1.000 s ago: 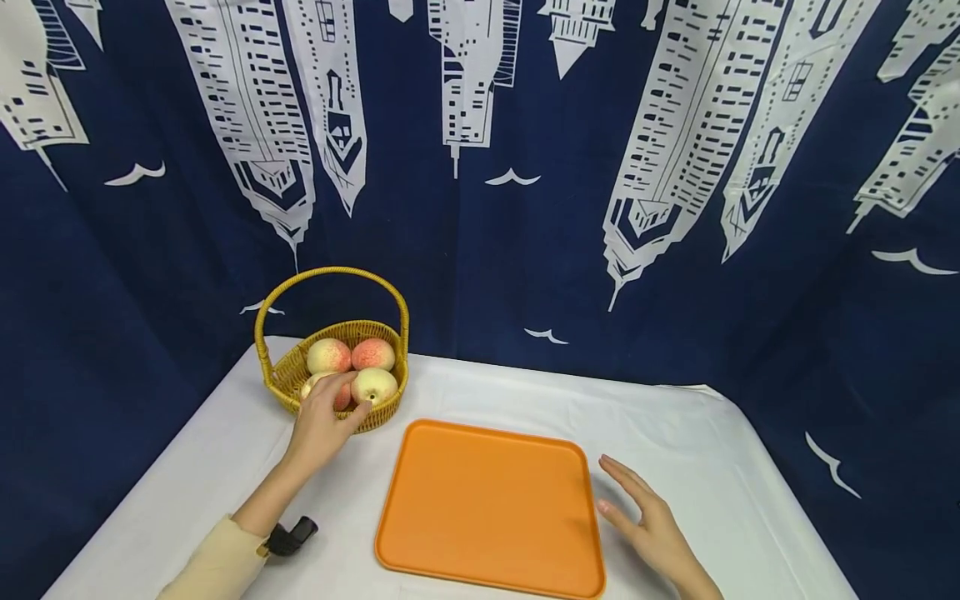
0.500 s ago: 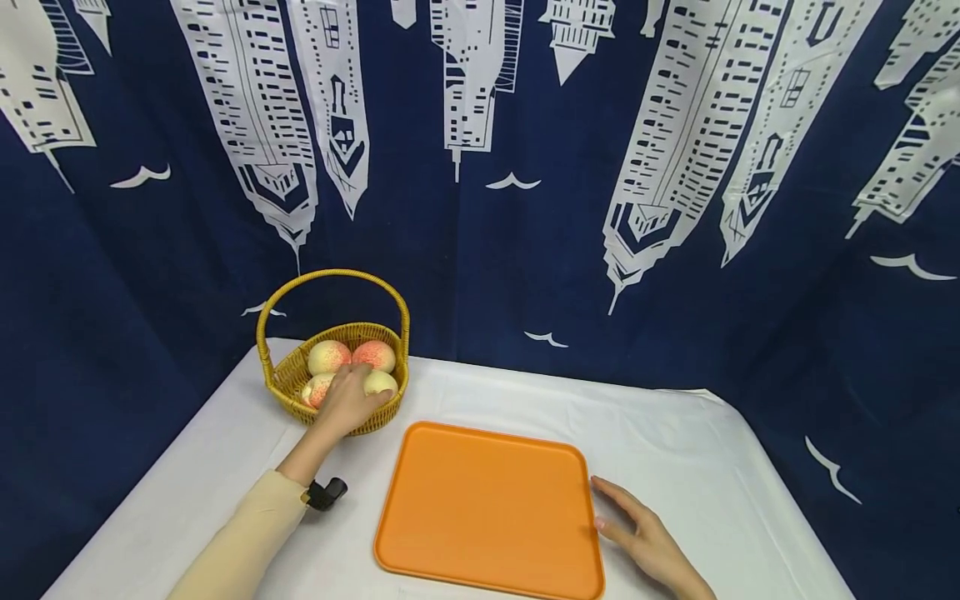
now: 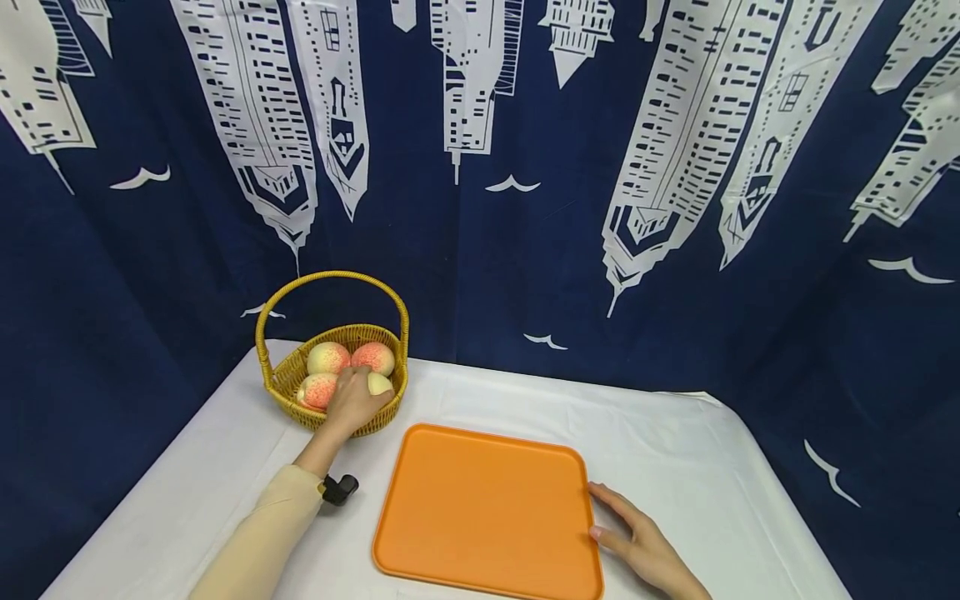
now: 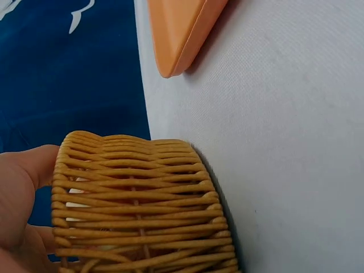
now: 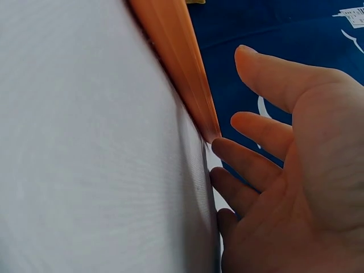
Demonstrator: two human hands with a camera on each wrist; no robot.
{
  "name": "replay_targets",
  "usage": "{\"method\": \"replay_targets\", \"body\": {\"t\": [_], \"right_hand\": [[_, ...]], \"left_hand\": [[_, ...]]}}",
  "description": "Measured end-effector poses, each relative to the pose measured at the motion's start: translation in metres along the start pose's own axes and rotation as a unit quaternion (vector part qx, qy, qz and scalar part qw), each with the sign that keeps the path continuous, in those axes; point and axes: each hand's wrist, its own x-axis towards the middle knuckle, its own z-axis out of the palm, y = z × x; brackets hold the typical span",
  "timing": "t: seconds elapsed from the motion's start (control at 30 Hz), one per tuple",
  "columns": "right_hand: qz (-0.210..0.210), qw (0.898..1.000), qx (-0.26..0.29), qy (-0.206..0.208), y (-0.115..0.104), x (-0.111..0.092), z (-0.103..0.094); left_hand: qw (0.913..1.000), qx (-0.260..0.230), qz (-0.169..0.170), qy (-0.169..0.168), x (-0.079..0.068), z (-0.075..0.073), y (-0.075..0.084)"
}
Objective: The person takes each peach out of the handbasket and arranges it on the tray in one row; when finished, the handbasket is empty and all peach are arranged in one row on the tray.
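Note:
A yellow wicker basket (image 3: 333, 337) with a tall handle holds several pale yellow and red peaches at the back left. My left hand (image 3: 354, 402) reaches over the basket's front rim. Its fingers and thumb are around the front right peach (image 3: 379, 383), which they partly cover. In the left wrist view the basket's woven wall (image 4: 136, 210) hides the fingertips and the fruit. Beside the right edge of an orange tray (image 3: 487, 508) is my right hand (image 3: 647, 546), its fingers extended and holding nothing. The fingertips are at the tray's rim.
A white cloth covers the table (image 3: 675, 450). Another peach (image 3: 318, 390) sits left of my left hand, with two more (image 3: 328, 357) behind. Around the back hangs a navy curtain (image 3: 510, 275) with white buildings and birds. A black wrist camera (image 3: 341, 490) is on my left wrist.
My left hand has moved right and farther into the basket, onto the front right peach. My right hand has shifted slightly down and left, up to the tray's edge.

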Motion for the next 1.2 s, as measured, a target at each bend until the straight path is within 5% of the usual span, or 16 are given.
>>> {"method": "replay_targets", "body": {"t": [0.4,0.63,0.93,1.2], "right_hand": [[0.036,0.997,-0.052,-0.033,-0.005,0.000,-0.001],[0.087,0.994,-0.016,-0.069,-0.003,0.003,-0.002],[0.086,0.994,-0.025,-0.066,-0.003,0.002,-0.002],[0.082,0.994,-0.024,-0.066,-0.003,0.003,-0.002]], "left_hand": [[0.9997,-0.004,-0.009,0.023,0.000,0.003,0.001],[0.9983,-0.035,0.002,0.048,-0.002,0.003,0.000],[0.9913,-0.082,-0.003,0.103,-0.007,0.000,0.002],[0.9824,-0.120,0.011,0.143,-0.025,-0.005,0.020]]}}
